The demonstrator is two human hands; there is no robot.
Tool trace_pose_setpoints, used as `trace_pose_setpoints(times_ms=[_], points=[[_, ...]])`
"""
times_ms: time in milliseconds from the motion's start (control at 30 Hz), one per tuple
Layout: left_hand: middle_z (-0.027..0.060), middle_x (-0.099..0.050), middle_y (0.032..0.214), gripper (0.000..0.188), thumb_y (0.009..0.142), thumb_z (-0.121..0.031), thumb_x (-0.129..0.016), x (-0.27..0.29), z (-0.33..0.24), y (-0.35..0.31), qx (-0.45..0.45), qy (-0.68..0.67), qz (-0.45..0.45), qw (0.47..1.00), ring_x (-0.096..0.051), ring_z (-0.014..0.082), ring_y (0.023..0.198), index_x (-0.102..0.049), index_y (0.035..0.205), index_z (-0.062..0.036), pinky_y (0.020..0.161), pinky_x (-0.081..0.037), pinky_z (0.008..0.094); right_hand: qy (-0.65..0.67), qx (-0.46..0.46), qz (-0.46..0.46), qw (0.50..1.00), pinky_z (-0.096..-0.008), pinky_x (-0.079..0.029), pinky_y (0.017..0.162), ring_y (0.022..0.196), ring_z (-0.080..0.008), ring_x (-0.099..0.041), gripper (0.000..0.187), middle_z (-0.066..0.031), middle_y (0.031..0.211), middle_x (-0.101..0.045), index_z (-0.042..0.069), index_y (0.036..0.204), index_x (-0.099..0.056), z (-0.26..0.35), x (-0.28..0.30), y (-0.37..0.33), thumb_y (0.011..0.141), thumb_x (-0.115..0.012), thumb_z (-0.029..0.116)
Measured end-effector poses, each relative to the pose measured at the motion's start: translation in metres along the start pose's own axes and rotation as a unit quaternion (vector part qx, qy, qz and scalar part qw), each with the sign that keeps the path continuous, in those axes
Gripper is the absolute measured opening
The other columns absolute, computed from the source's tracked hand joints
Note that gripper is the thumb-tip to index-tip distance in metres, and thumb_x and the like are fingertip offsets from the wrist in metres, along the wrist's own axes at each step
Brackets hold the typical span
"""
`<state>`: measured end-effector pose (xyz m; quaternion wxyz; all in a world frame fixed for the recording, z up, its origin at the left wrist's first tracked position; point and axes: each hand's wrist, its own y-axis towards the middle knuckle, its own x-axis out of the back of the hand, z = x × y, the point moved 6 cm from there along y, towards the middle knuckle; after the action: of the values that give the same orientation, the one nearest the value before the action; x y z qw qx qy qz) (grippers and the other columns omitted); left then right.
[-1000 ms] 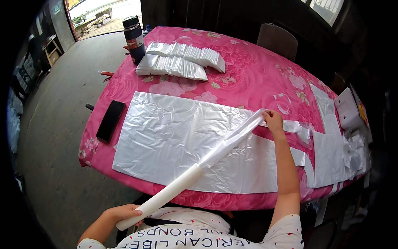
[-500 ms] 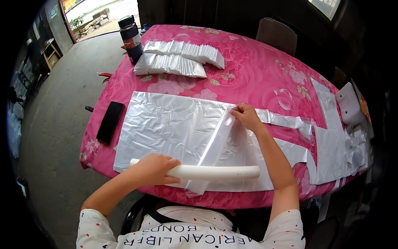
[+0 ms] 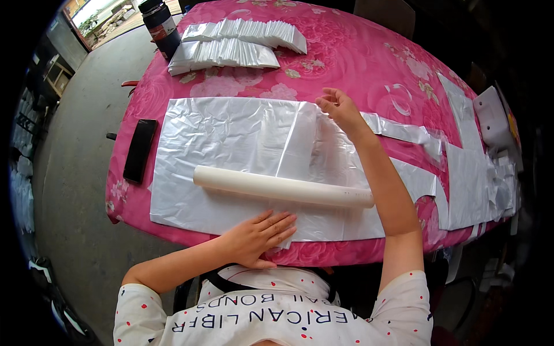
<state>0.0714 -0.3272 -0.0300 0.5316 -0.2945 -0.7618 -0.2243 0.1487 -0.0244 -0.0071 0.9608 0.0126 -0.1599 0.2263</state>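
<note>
A white tube lies across a stack of thin, silvery-white plastic sheets, with neither hand on it. My left hand rests flat on the near edge of the sheets, fingers stretched out, below the tube. At the far edge, my right hand hovers by the top of a folded strip in the plastic. Its thumb and fingers are apart and nothing shows between them. The tube covers the middle of the strip.
Bundles of folded white plastic stand at the far left beside a dark flask. A black phone lies left of the sheets. More plastic pieces and a white container sit at the right, on a pink floral tablecloth.
My left hand has let go of the tube and moved down to the near edge. The tube now lies farther up the sheets. My right hand has released the strip's far end.
</note>
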Motion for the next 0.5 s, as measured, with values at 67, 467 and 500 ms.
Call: trace_pose_setpoints(times_ms=[67,467,500], points=[[0.0189,-0.024,0.144,0.081,0.080,-0.060,-0.044,-0.004,-0.001,-0.002,0.016,-0.008,0.012,1.000,-0.022,0.0299,0.134,-0.031,0.137,-0.0037,0.109,-0.018,0.0448,-0.038,0.034,0.057,0.997,-0.0320,-0.043,0.088,0.104,-0.0197,-0.053,0.053,-0.0114,0.114,-0.055,0.005,0.119,-0.053,0.018,-0.009,-0.028,0.078,-0.068,0.034],[0.0200,-0.023,0.144,0.073,0.077,-0.058,-0.050,-0.002,-0.007,-0.001,0.023,0.004,0.001,1.000,-0.023,0.0334,0.134,-0.038,0.134,-0.0135,0.108,-0.017,0.0456,-0.360,0.216,0.073,0.905,-0.0362,-0.044,0.083,0.095,-0.0286,-0.053,0.056,-0.0112,0.105,-0.059,0.010,0.126,-0.050,0.009,-0.001,-0.159,0.072,-0.067,0.010],[0.0198,-0.023,0.144,0.073,0.077,-0.058,-0.051,-0.003,-0.008,-0.001,0.023,0.003,0.003,1.000,-0.023,0.0333,0.134,-0.038,0.134,-0.0136,0.108,-0.018,0.0455,-0.383,0.201,0.036,0.901,-0.0359,-0.043,0.084,0.096,-0.0285,-0.053,0.056,-0.0114,0.106,-0.059,0.010,0.126,-0.050,0.003,0.018,-0.147,0.073,-0.067,0.010]])
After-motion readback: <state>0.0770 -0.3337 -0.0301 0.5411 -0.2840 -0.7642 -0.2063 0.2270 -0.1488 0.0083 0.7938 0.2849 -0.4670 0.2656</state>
